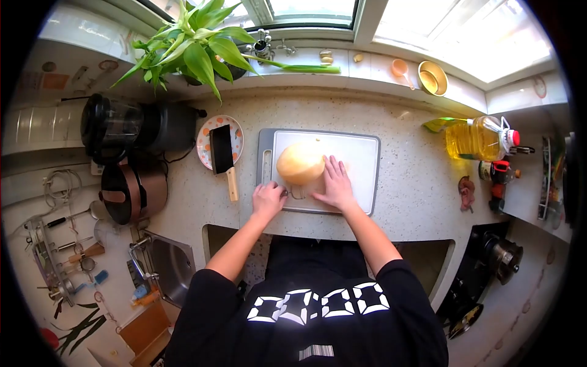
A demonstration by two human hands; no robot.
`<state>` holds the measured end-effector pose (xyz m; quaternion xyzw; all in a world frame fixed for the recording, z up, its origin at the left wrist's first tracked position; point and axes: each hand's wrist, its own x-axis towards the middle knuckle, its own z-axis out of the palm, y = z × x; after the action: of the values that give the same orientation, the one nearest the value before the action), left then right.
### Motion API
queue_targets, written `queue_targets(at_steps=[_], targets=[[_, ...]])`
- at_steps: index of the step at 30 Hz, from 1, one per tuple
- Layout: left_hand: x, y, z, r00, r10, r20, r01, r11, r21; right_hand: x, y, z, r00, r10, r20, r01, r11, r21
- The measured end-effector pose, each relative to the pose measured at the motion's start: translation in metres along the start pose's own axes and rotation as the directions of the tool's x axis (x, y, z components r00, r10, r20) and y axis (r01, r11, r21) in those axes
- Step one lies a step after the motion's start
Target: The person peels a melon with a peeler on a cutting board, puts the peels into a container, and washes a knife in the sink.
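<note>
A large, smooth, pale yellow-orange melon-like fruit (pixel 300 163) rests on a white cutting board (pixel 361 153) with a grey rim. My right hand (pixel 336 185) is open, its fingers spread at the fruit's right side, fingertips close to or touching it. At the board's left front edge, my left hand (pixel 269 199) has its fingers curled. A small dark bit shows at its fingertips, and a thin outline lies just right of it; what the hand holds is too small to make out. Left of the board, a cleaver (pixel 223 153) with a wooden handle lies across a patterned plate (pixel 203 139).
A blender (pixel 116 128) and a brown rice cooker (pixel 134 191) stand at left, above a sink (pixel 174 269). An oil jug (pixel 477 139) and sauce bottle (pixel 498 171) are at right. The windowsill holds a leafy plant (pixel 199 49) and a yellow bowl (pixel 433 78).
</note>
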<state>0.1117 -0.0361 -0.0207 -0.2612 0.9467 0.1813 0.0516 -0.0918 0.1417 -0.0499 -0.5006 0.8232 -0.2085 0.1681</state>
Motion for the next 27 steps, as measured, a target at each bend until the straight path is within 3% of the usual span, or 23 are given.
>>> queue_targets(at_steps=[6,9,12,17,18,21,24,27], targets=[[0.008,-0.003,0.014,0.980,0.091,-0.177,-0.088,0.996,0.026,-0.029,0.022,0.037,0.981,-0.106,-0.164,0.096,0.993,-0.069],[0.013,-0.006,0.015,0.969,0.072,-0.236,-0.068,0.997,0.022,-0.027,0.036,0.048,0.969,-0.076,-0.233,0.059,0.995,-0.080],[0.018,-0.006,0.015,0.942,0.119,-0.313,-0.099,0.992,0.079,-0.015,0.019,0.019,0.947,0.101,-0.305,-0.111,0.994,-0.013],[0.007,0.025,-0.007,0.926,-0.053,-0.373,-0.003,0.989,-0.148,-0.009,0.009,0.010,0.992,0.108,-0.063,-0.109,0.994,-0.021],[0.007,0.032,-0.011,0.919,-0.088,-0.383,0.012,0.980,-0.197,-0.008,0.007,0.015,0.990,0.110,-0.090,-0.111,0.994,-0.006],[0.031,0.066,-0.029,0.893,0.025,-0.449,-0.144,0.962,-0.233,-0.003,0.002,0.030,0.980,0.127,-0.151,-0.128,0.992,0.000],[0.060,0.091,-0.035,0.887,0.245,-0.390,-0.284,0.958,-0.043,0.003,0.010,0.045,0.966,0.126,-0.228,-0.149,0.985,-0.087],[0.078,0.088,-0.024,0.897,0.280,-0.342,-0.274,0.959,0.069,0.007,0.023,0.052,0.941,0.052,-0.334,-0.108,0.982,-0.153]])
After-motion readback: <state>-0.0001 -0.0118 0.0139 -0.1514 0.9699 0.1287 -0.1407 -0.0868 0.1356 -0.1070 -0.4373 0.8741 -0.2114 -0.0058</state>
